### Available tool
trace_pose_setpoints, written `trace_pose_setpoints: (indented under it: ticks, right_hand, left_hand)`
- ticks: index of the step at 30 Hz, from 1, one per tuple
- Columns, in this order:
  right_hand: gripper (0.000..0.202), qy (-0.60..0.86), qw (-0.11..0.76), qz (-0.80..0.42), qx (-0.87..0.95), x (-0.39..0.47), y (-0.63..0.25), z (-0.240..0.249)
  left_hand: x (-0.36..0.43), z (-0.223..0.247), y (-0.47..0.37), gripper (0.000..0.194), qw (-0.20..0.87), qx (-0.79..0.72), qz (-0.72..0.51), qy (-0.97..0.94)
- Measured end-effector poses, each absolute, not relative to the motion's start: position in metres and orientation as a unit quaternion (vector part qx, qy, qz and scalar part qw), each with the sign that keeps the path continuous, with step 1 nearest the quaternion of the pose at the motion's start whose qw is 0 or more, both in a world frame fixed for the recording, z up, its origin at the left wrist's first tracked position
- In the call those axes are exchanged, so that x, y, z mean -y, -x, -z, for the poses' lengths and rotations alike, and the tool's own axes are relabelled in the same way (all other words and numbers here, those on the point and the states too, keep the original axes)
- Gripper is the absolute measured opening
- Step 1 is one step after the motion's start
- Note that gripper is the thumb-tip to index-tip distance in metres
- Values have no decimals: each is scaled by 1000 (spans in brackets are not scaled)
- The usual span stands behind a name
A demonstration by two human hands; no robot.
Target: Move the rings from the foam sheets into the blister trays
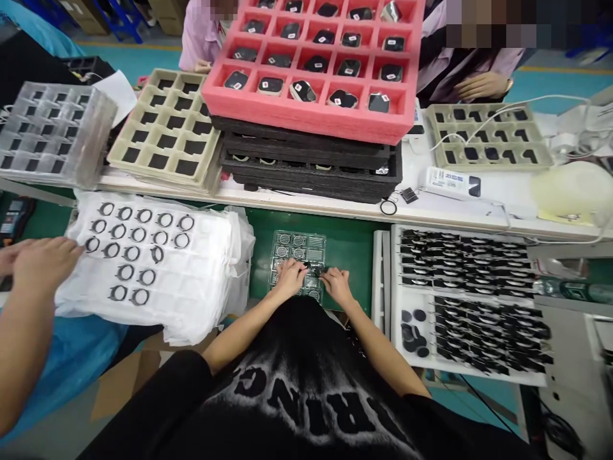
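Over a clear plastic tray (313, 244) with round parts in its compartments, my left hand (290, 278) and my right hand (337, 283) are close together. The fingertips of my left hand are pressed on a small black part (307, 264). My right hand pinches something small and dark, too small to name, just right of it. The tray lies on the green work surface (354, 246). To the left, dark ring-shaped frames (144, 216) lie in rows on white sheeting (205, 281).
A red foam tray (306, 118) of watch-like pieces tops black trays behind my hands. A white tray (416, 370) with black parts stands right. Another person's arm (33, 306) reaches in from the left. Beige trays (165, 144) stand on the shelf.
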State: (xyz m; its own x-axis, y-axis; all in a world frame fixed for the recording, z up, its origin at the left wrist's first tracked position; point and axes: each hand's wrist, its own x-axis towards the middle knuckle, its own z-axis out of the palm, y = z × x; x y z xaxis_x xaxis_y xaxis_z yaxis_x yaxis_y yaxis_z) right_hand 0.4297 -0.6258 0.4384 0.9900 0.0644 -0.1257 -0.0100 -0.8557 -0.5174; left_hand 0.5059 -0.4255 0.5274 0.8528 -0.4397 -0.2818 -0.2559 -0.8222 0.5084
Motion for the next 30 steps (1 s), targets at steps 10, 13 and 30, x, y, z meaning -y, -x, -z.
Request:
trace_pose_setpoints:
  ticks: [10, 13, 30]
  right_hand:
    - [30, 954, 261, -137, 52, 605, -406, -400]
    - [29, 953, 267, -138, 29, 605, -401, -403]
    - [34, 957, 242, -46, -156, 640, -512, -423]
  left_hand:
    - [453, -460, -524, 30, 36, 413, 219, -883]
    - [463, -446, -522, 28, 36, 415, 238, -877]
    - [489, -431, -561, 29, 31, 357, 232, -904]
